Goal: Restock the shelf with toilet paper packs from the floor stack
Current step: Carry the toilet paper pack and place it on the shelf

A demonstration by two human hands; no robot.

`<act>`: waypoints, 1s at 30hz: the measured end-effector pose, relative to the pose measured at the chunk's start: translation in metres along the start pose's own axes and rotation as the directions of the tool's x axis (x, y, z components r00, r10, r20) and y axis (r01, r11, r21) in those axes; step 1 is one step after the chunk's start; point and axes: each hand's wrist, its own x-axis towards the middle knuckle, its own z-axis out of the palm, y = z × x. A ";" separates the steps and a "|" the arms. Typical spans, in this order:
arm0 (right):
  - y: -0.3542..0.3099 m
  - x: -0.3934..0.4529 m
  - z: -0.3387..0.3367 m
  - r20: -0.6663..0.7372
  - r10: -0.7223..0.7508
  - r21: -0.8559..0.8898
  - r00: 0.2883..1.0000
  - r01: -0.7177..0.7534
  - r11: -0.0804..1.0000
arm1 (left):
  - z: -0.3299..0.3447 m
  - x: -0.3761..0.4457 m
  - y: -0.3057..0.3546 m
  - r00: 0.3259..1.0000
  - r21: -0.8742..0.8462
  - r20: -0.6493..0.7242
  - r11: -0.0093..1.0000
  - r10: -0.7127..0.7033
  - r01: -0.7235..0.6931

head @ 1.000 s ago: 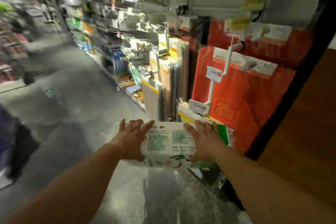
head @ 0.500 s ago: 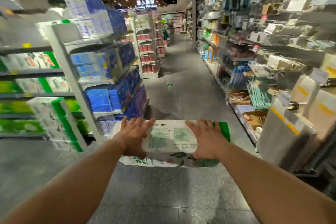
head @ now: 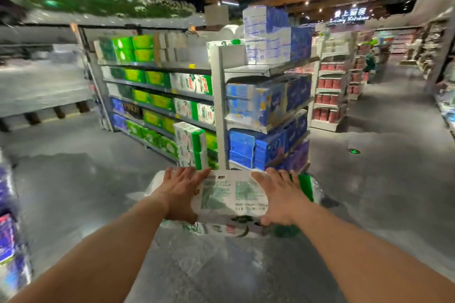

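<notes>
Toilet paper pack (head: 230, 200) sits clamped between left hand (head: 181, 193) and right hand (head: 279, 198), fingers straight, palms pressing its ends.

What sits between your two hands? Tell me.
In the head view, the toilet paper pack spans the gap, left hand and right hand pressing its ends.

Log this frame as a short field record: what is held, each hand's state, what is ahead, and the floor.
held item: white-and-green toilet paper pack, carried in the air
left hand: flat against the pack's left side, fingers straight
right hand: flat against the pack's right side, fingers straight
ahead: shelf unit with green-and-white packs on its long side and blue packs on its end
floor: grey, glossy
image quality: blurred at the edges
</notes>
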 end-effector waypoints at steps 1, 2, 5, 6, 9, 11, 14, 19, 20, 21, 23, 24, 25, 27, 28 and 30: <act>-0.005 0.023 -0.001 -0.004 -0.023 -0.001 1.000 0.023 1.000 | 0.002 0.008 -0.016 1.000 -0.002 0.001 1.000 -0.027 0.027; -0.010 0.045 -0.001 -0.004 -0.046 -0.003 0.999 0.046 0.999 | 0.004 0.016 -0.032 0.998 -0.005 0.008 0.999 -0.054 0.054; -0.029 0.114 -0.003 -0.004 -0.105 -0.009 0.994 0.105 0.994 | 0.009 0.042 -0.082 0.991 -0.040 0.035 0.991 -0.127 0.128; -0.035 0.138 -0.004 -0.005 -0.120 -0.009 0.993 0.120 0.993 | 0.011 0.052 -0.099 0.988 -0.045 0.041 0.988 -0.146 0.147; -0.058 0.213 -0.014 -0.014 -0.159 -0.023 0.987 0.159 0.987 | 0.014 0.088 -0.154 0.986 -0.002 0.023 0.986 -0.164 0.165; -0.072 0.263 -0.021 -0.028 -0.176 -0.003 0.984 0.176 0.984 | 0.013 0.117 -0.195 0.986 0.021 0.024 0.986 -0.167 0.167; -0.089 0.340 -0.028 -0.082 -0.175 0.026 0.981 0.178 0.984 | 0.010 0.166 -0.261 0.985 0.048 0.008 0.984 -0.170 0.169; -0.110 0.460 -0.044 -0.111 -0.188 0.016 0.976 0.191 0.981 | -0.003 0.243 -0.353 0.984 0.050 -0.033 0.983 -0.178 0.179; -0.113 0.484 -0.049 -0.102 -0.195 -0.003 0.975 0.196 0.981 | -0.003 0.259 -0.372 0.983 0.039 -0.055 0.983 -0.176 0.178; -0.116 0.509 -0.053 -0.111 -0.202 -0.023 0.973 0.201 0.979 | -0.002 0.277 -0.391 0.982 0.035 -0.077 0.984 -0.174 0.177; -0.121 0.561 -0.054 -0.146 -0.213 -0.050 0.966 0.208 0.977 | 0.002 0.315 -0.430 0.979 0.049 -0.112 0.983 -0.172 0.179; -0.123 0.589 -0.054 -0.163 -0.215 -0.054 0.963 0.209 0.976 | 0.005 0.335 -0.448 0.978 0.060 -0.123 0.982 -0.171 0.180; -0.123 0.618 -0.054 -0.177 -0.220 -0.061 0.959 0.213 0.975 | 0.006 0.355 -0.465 0.977 0.073 -0.129 0.981 -0.172 0.182; -0.125 0.677 -0.055 -0.190 -0.231 -0.080 0.954 0.219 0.972 | 0.005 0.395 -0.500 0.976 0.104 -0.122 0.975 -0.182 0.195; -0.127 0.707 -0.059 -0.190 -0.237 -0.084 0.953 0.225 0.971 | 0.002 0.414 -0.518 0.976 0.112 -0.115 0.973 -0.187 0.200; -0.130 0.769 -0.070 -0.186 -0.245 -0.087 0.951 0.233 0.969 | -0.004 0.456 -0.556 0.972 0.099 -0.118 0.972 -0.203 0.215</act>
